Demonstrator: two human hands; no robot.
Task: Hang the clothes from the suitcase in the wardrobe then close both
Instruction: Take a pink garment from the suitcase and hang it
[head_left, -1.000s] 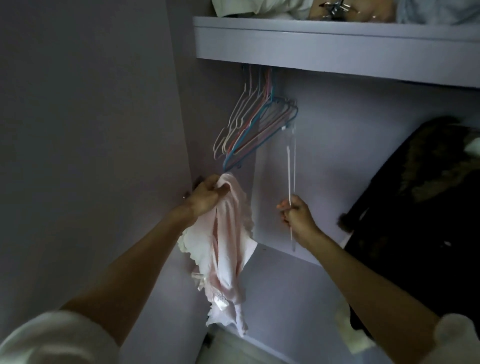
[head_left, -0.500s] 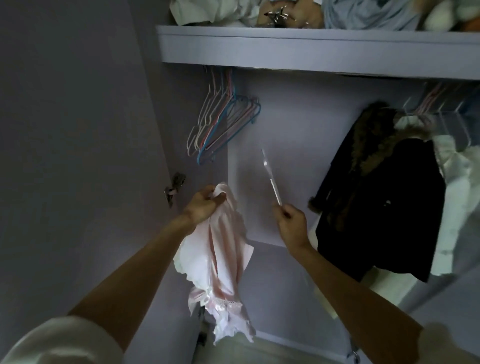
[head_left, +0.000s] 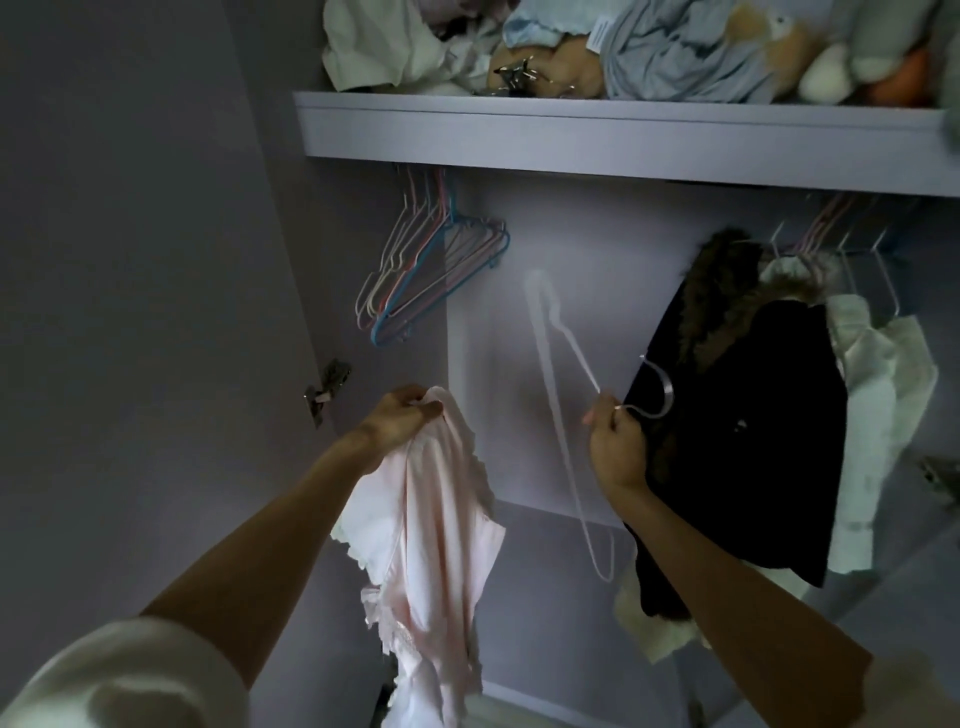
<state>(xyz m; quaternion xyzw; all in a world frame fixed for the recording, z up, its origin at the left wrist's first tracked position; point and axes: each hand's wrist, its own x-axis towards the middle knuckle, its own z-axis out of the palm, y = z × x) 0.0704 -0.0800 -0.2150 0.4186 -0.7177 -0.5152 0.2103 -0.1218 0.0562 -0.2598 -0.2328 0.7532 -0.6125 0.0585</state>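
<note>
My left hand (head_left: 397, 421) grips the top of a pale pink frilled garment (head_left: 431, 545), which hangs down in front of the open wardrobe. My right hand (head_left: 615, 447) pinches a white wire hanger (head_left: 558, 410) at its neck. The hook points right and the frame is turned almost edge-on, off the rail. A bunch of empty coloured hangers (head_left: 415, 280) hangs on the rail at the left under the shelf (head_left: 571, 140). The suitcase is out of view.
A black coat with a fur collar (head_left: 743, 415) and white clothes (head_left: 878, 405) hang at the right. Folded clothes and soft toys (head_left: 649, 47) lie on the shelf. The open wardrobe door (head_left: 130, 312) with its hinge (head_left: 327, 389) stands at the left.
The white hanger has left the rail and my right hand has turned it so its hook points right. The view has shifted right and up. My left hand still holds the pink garment.
</note>
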